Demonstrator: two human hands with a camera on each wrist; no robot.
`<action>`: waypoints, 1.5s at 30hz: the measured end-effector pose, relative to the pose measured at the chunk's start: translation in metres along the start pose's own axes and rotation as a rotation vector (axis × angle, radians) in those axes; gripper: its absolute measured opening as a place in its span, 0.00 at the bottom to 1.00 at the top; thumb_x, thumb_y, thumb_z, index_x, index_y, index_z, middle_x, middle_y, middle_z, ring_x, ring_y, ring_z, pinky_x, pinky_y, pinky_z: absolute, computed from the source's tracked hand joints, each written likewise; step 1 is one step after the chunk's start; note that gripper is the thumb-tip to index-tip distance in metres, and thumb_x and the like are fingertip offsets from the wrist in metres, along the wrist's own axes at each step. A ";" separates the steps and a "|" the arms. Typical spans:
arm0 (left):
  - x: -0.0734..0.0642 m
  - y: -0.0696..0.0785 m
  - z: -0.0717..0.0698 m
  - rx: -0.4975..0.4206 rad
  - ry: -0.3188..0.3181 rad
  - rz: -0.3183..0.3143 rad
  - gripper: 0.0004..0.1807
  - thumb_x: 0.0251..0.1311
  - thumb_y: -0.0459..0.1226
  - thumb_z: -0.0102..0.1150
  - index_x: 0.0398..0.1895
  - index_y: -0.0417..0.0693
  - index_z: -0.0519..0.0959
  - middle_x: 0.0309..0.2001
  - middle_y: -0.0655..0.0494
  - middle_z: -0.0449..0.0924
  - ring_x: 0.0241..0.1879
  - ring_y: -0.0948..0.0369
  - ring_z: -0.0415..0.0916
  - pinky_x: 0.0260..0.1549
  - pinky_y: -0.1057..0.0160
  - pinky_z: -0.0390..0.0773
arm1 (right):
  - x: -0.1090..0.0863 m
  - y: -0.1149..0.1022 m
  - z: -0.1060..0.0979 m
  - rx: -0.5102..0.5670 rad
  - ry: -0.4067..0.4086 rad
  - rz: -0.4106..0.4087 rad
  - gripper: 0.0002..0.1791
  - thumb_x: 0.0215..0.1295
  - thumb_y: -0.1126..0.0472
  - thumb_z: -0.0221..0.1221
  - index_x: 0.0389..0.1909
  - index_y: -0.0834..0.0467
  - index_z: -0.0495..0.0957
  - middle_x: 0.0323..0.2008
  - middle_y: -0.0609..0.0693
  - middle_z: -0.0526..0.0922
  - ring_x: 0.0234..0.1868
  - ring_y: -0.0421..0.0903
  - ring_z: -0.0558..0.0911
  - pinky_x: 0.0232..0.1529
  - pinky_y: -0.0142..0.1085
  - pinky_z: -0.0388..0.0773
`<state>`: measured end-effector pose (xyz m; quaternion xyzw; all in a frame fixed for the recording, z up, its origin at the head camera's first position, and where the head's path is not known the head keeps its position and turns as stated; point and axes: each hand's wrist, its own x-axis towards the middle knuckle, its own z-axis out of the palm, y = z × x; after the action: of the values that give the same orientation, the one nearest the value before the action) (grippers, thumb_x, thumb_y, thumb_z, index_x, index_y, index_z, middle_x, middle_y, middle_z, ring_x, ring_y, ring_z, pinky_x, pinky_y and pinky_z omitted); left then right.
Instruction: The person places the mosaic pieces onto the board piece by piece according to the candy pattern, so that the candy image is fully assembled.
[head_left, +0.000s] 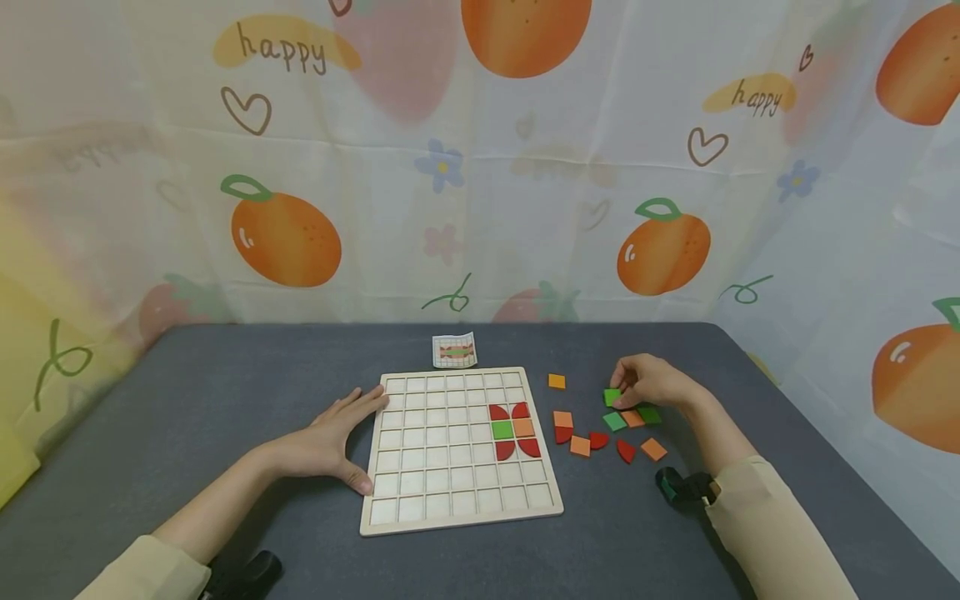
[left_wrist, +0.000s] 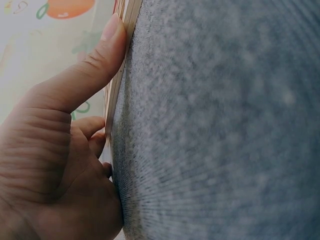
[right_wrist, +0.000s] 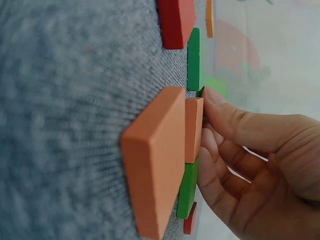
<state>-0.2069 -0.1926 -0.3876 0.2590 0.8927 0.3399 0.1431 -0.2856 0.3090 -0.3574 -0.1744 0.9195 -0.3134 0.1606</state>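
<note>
My left hand spreads along the left edge of a pale wooden grid board, its thumb and fingertips touching the rim. In the left wrist view the thumb lies against the board's side. Red petal-shaped tiles surround a green square tile and an orange square tile in the board's right-hand cells. Right of the board, my right hand pinches a bright green square tile between thumb and fingers. That tile is partly hidden behind the thumb in the right wrist view.
Loose tiles lie around the right hand: a teal-green one, a dark green one, several orange squares and red pieces. A yellow-orange square lies farther back. Behind the board rests a small pattern card.
</note>
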 end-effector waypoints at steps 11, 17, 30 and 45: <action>-0.001 0.000 0.000 -0.007 0.001 0.000 0.67 0.36 0.53 0.80 0.78 0.41 0.51 0.81 0.42 0.39 0.78 0.33 0.28 0.63 0.21 0.34 | 0.001 -0.007 0.001 0.010 0.022 0.012 0.09 0.65 0.65 0.62 0.42 0.66 0.77 0.34 0.58 0.81 0.32 0.46 0.77 0.35 0.38 0.76; -0.001 0.000 0.000 -0.001 0.002 -0.001 0.67 0.36 0.53 0.80 0.78 0.42 0.51 0.81 0.42 0.40 0.78 0.33 0.29 0.64 0.21 0.35 | 0.003 -0.009 0.001 0.050 0.024 -0.007 0.12 0.66 0.65 0.60 0.49 0.64 0.79 0.41 0.58 0.82 0.37 0.46 0.78 0.40 0.38 0.80; 0.001 -0.003 0.001 0.003 0.000 -0.004 0.67 0.36 0.53 0.80 0.78 0.42 0.51 0.81 0.42 0.40 0.78 0.33 0.29 0.63 0.21 0.35 | 0.010 -0.036 0.018 0.097 -0.012 -0.067 0.15 0.68 0.64 0.59 0.55 0.59 0.80 0.53 0.60 0.81 0.44 0.45 0.81 0.48 0.40 0.83; 0.001 -0.004 0.001 0.001 0.005 0.005 0.67 0.36 0.53 0.80 0.78 0.41 0.51 0.81 0.41 0.40 0.78 0.32 0.29 0.63 0.21 0.35 | 0.021 -0.066 0.040 0.198 -0.064 -0.173 0.15 0.68 0.61 0.61 0.53 0.61 0.82 0.49 0.59 0.85 0.42 0.47 0.87 0.48 0.41 0.85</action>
<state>-0.2086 -0.1937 -0.3912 0.2604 0.8926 0.3404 0.1401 -0.2736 0.2303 -0.3493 -0.2463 0.8600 -0.4096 0.1788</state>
